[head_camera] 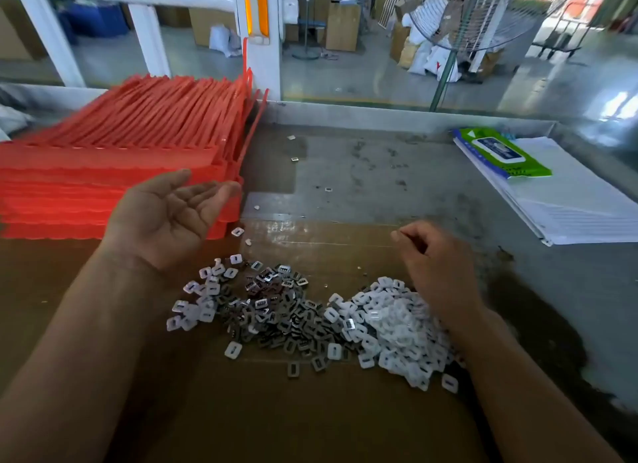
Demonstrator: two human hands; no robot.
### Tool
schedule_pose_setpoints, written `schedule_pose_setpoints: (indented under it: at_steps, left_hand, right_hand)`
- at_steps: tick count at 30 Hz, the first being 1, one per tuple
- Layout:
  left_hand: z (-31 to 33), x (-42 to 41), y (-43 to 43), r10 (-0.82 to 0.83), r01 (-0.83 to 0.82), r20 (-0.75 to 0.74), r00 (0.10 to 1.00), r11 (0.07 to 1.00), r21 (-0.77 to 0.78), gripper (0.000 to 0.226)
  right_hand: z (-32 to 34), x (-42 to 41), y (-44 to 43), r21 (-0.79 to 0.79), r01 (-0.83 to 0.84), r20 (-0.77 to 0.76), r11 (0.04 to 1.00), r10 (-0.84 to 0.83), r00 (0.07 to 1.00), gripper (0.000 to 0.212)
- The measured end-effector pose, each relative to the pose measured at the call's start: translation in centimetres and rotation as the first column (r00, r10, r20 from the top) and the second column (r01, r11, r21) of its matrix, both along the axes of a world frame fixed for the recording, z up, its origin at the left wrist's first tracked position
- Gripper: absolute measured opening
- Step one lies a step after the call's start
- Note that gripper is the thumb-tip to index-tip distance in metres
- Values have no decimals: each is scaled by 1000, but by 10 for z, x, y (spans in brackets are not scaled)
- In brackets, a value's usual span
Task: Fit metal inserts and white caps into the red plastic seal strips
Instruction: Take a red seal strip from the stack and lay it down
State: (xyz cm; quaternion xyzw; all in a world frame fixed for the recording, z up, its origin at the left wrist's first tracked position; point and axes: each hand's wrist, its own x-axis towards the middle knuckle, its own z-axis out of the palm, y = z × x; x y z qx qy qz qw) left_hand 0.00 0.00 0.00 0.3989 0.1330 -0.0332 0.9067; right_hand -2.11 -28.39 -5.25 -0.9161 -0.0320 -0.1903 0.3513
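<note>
A tall stack of red plastic seal strips (114,145) lies at the left of the bench. On the brown cardboard (283,414) a heap of shiny metal inserts (272,310) lies beside a heap of white caps (397,328). My left hand (169,217) hovers palm up in front of the red stack, fingers relaxed, with nothing in it. My right hand (435,259) hangs over the far edge of the white caps with its fingers curled; whether its fingertips pinch a small piece is hidden.
A green wet-wipe pack (500,151) lies on a pile of white paper sheets (569,200) at the right. A few loose inserts (295,159) dot the grey bench top. A raised metal rim (379,115) bounds the far side, with a white post (259,37) behind.
</note>
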Motion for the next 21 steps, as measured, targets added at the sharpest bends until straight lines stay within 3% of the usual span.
schedule_pose_setpoints:
  at_steps: [5,8,12,16,21]
  left_hand:
    - [18,19,19,160,-160,1,987,986,-47,31]
    - [29,36,26,244,-252,-87,966,963,-95,19]
    - [32,46,21,344,-370,-163,925,914,-168,25]
    - [32,33,13,368,-371,-43,929,919,-132,20]
    - [34,0,-33,239,-234,78,968,970,-67,41]
  right_hand:
    - [1,-2,-2,22,3,-28,1000,-2,1000,18]
    - [2,-2,-2,32,15,-26,999,-14,1000,21]
    - [4,-4,-1,20,9,-2,1000,-9,1000,15]
    - [8,-7,-1,57,23,-18,998,-22,1000,14]
    - [12,-11,3,71,2,-34,997,1,999,20]
